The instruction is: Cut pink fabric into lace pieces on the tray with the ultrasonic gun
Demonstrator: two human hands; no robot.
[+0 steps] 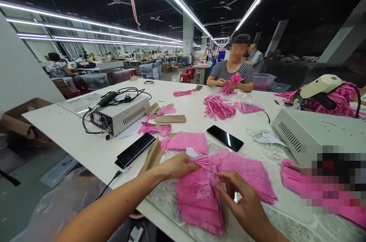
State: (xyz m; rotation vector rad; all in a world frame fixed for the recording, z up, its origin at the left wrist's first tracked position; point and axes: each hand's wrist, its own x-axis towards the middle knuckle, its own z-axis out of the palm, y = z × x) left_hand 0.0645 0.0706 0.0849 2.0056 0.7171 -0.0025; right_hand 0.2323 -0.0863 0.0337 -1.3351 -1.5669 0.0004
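My left hand (pixel 179 165) is closed, its thumb and fingers on a thin bundle of pink fabric pieces (pixel 206 163). That bundle lies over a thick stack of pink fabric sheets (pixel 200 204) on the near side of the table. My right hand (pixel 243 196) is at the right edge of the bundle, with thumb and index finger curved and a gap between them. The index fingertip seems to touch the fabric edge. Beside these lie another pink stack (pixel 247 173) to the right and a smaller pink stack (pixel 187 142) behind.
A black phone (pixel 225 137) lies beyond the stacks, another phone (pixel 136 150) at left. Grey box-shaped machines stand left (pixel 121 114) and right (pixel 317 131). Across the white table (pixel 177 108), a person in a striped top (pixel 231 72) holds pink strips, near more pink strips (pixel 219 107).
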